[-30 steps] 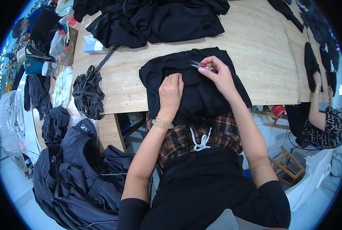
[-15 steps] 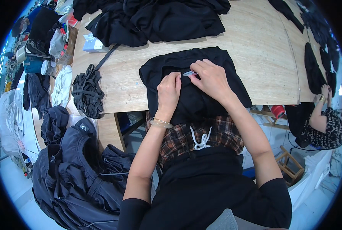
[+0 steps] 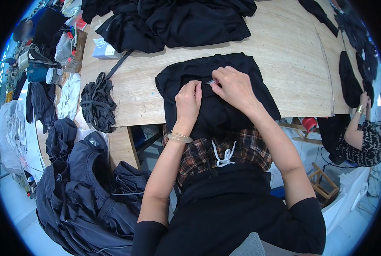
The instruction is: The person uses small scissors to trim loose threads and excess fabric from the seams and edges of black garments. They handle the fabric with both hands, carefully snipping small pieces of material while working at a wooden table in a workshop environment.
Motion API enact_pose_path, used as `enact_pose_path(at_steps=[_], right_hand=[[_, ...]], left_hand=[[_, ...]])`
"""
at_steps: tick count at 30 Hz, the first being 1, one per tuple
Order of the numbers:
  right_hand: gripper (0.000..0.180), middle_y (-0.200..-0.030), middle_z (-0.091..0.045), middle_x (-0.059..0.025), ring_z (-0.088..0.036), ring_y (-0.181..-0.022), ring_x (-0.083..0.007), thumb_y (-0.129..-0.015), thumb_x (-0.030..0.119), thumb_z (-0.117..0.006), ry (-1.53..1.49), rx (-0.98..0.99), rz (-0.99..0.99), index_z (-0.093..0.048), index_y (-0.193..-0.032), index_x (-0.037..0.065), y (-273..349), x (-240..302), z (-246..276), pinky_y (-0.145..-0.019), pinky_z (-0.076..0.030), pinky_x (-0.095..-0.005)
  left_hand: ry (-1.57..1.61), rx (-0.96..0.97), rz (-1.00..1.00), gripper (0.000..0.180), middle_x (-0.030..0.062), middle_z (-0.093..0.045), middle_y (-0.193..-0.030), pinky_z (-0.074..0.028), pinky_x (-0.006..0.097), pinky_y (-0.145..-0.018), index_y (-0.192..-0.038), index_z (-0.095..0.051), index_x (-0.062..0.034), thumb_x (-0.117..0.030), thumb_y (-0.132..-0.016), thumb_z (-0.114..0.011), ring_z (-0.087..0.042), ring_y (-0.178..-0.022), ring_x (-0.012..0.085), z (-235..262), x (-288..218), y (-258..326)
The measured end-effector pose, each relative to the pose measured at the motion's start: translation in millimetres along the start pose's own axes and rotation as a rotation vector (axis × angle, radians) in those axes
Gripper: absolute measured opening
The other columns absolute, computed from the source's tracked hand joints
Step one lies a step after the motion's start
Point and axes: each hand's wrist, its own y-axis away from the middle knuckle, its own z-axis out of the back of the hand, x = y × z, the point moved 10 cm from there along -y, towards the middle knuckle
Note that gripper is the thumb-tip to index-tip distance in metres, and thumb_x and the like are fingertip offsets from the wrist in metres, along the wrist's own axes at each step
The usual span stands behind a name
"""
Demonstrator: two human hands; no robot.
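Observation:
A black garment [image 3: 224, 104] lies on the table's near edge and hangs partly over my lap. My left hand [image 3: 188, 101] pinches a bit of its fabric at the edge of a fold or opening. My right hand [image 3: 234, 86] is closed around a small pair of thread snips [image 3: 209, 82]; their bright metal blades point left, close to my left fingertips. The snips' handle is mostly hidden inside my fingers. Whether the blades touch cloth or thread is too small to tell.
More black garments [image 3: 194, 25] are heaped at the table's far side. A tissue box [image 3: 105, 50] and a bundle of dark strips [image 3: 98, 102] lie left. Dark grey clothes [image 3: 83, 192] pile up lower left. At the right edge another person's arm [image 3: 355, 132] reaches to dark cloth.
The snips' blades have turned slightly beside my left fingertips and look narrower now. Both my hands stay nearly in place. The other person's hands at the right have shifted a little.

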Motion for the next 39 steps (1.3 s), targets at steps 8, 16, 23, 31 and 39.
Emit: enact_pose_path(at_steps=[8,16,23,31,39], right_hand=[[0.024,-0.085,-0.068,-0.007,-0.066,-0.078,-0.0209,-0.083,0.024,-0.076,-0.532,-0.148,-0.335,-0.067,-0.096,0.005,30,-62,9,-0.071,-0.051,-0.0316],[0.028,-0.083,-0.067,-0.0052,-0.062,-0.077,-0.0112,-0.086,0.023,-0.078,-0.717,-0.153,-0.458,-0.067,-0.101,0.003,39,-78,-1,-0.073,-0.049,-0.0269],[0.022,-0.098,-0.073,-0.0097,-0.069,-0.088,-0.0319,-0.082,0.013,-0.07,-0.33,-0.004,-0.207,-0.071,-0.103,0.008,16,-39,-7,-0.077,-0.054,-0.0388],[0.022,-0.081,-0.066,-0.0082,-0.056,-0.071,-0.0116,-0.09,0.017,-0.072,-0.802,0.11,-0.422,-0.068,-0.098,-0.003,17,-43,-7,-0.067,-0.046,-0.0275],[0.022,-0.081,-0.059,-0.0041,-0.059,-0.075,-0.0107,-0.078,-0.008,-0.068,-0.814,-0.189,-0.1,-0.068,-0.099,-0.002,24,5,62,-0.069,-0.046,-0.0239]], left_hand=[[-0.009,-0.01,-0.105,0.008,0.0187,-0.066,-0.108,-0.053,0.041,-0.082,-0.097,-0.06,0.0022,-0.003,-0.092,-0.063,-0.065,-0.099,0.036,13,-48,31],[0.703,0.614,0.612,0.023,0.0118,-0.071,-0.095,-0.055,0.032,-0.073,-0.118,-0.064,-0.0025,-0.011,-0.097,-0.063,-0.069,-0.086,0.016,-46,-68,84],[1.408,0.052,1.119,0.046,0.0092,-0.062,-0.127,-0.049,0.036,-0.102,-0.142,-0.043,-0.0031,-0.014,-0.101,-0.059,-0.058,-0.123,0.0225,-59,-16,95],[1.538,-0.049,1.116,0.011,-0.0043,-0.064,-0.099,-0.046,0.029,-0.085,-0.093,-0.059,-0.0161,-0.018,-0.096,-0.07,-0.061,-0.103,0.0101,-58,-3,80],[1.493,-0.018,1.017,0.012,-0.0034,-0.067,-0.096,-0.047,0.029,-0.082,-0.086,-0.063,-0.0148,-0.017,-0.096,-0.07,-0.061,-0.091,0.0078,-32,-45,62]])
